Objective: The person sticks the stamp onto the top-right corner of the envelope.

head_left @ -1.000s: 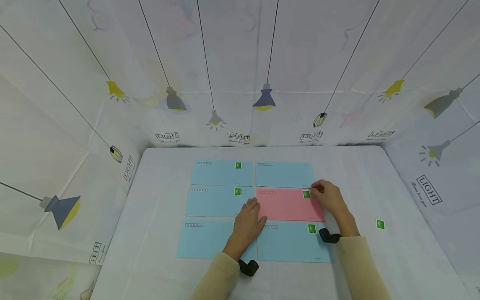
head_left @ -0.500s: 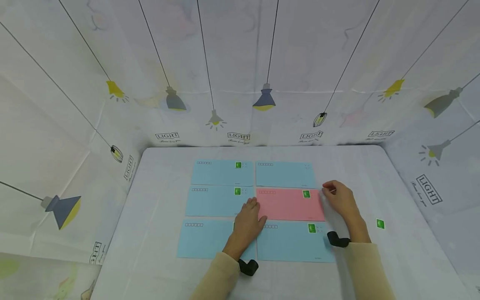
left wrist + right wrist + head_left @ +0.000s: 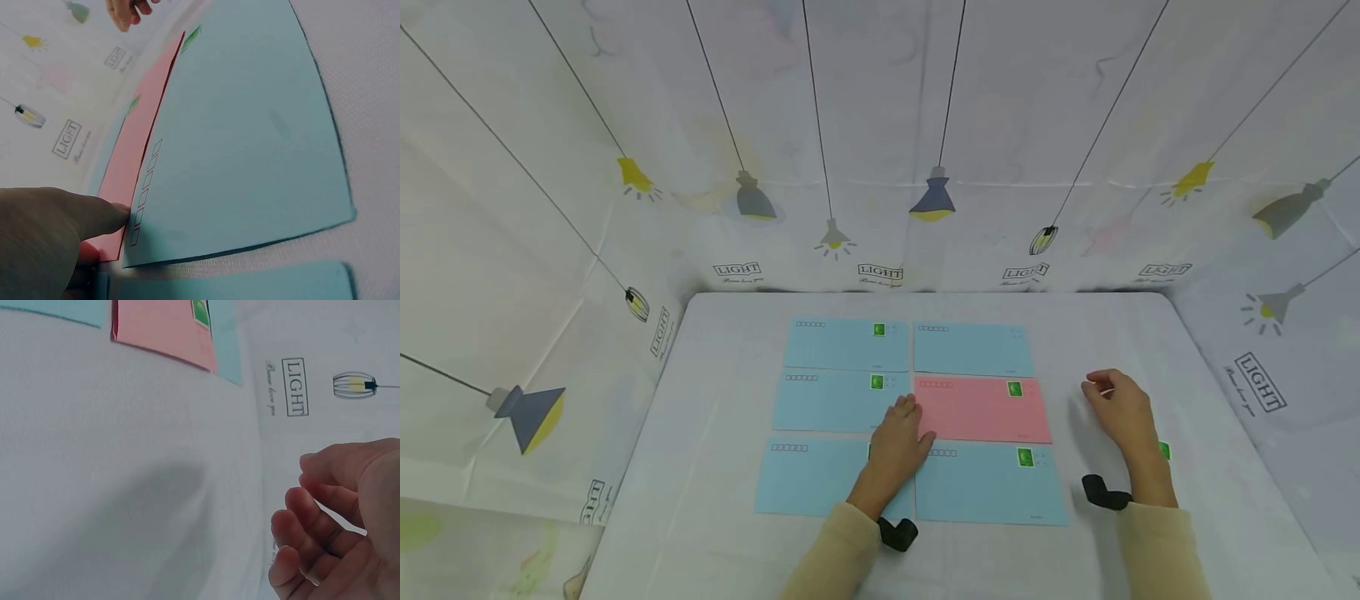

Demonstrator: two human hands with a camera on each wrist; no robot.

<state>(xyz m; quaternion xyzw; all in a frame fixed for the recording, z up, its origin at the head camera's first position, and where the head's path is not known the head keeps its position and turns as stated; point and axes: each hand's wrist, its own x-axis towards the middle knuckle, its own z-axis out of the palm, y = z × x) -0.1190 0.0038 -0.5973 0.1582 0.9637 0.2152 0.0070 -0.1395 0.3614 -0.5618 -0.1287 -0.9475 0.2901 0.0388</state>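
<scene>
My left hand rests with fingers extended where the left and right columns of envelopes meet; its thumb lies at the border of the pink envelope and the lower right blue envelope. A green stamp sits at the pink envelope's upper right corner. My right hand is over the white table to the right of the envelopes, its fingers loosely bent and nothing visible between them in the right wrist view. Partly behind its wrist lies a loose green stamp.
Blue envelopes fill the other places in two columns. The upper right blue envelope shows only printed marks at its corner. The upper left and middle left ones bear green stamps. A lamp-patterned cloth stands behind the table.
My right hand has moved right, from the pink envelope's stamped corner to over the table near the loose stamp, now partly covered. My left hand has stayed in place.
</scene>
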